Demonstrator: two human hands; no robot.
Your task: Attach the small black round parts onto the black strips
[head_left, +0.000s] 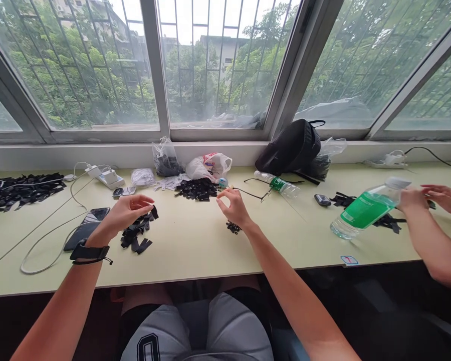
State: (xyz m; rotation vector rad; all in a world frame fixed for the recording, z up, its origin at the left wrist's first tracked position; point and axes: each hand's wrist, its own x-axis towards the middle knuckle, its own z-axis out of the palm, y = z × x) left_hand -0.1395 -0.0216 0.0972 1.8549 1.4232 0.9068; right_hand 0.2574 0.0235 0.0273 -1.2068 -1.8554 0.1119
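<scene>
My left hand [126, 213], with a black band on its wrist, is closed at the fingertips on a short black strip [155, 212]. Beneath it lies a loose pile of similar black strips [136, 231]. My right hand [235, 206] is raised over the table, thumb and fingers curled together in a pinch; whatever they hold is too small to make out. Just under that hand sits a small heap of black rings [233, 227]. Farther back, between the two hands, is a bigger heap of black pieces [197, 189].
A phone [86, 229] and white cables lie at left. Eyeglasses [261, 195], a lying bottle [278, 184], plastic bags [209, 165] and a black bag [291, 148] stand toward the window. At right are a large bottle [368, 210] and another person's hands [413, 199].
</scene>
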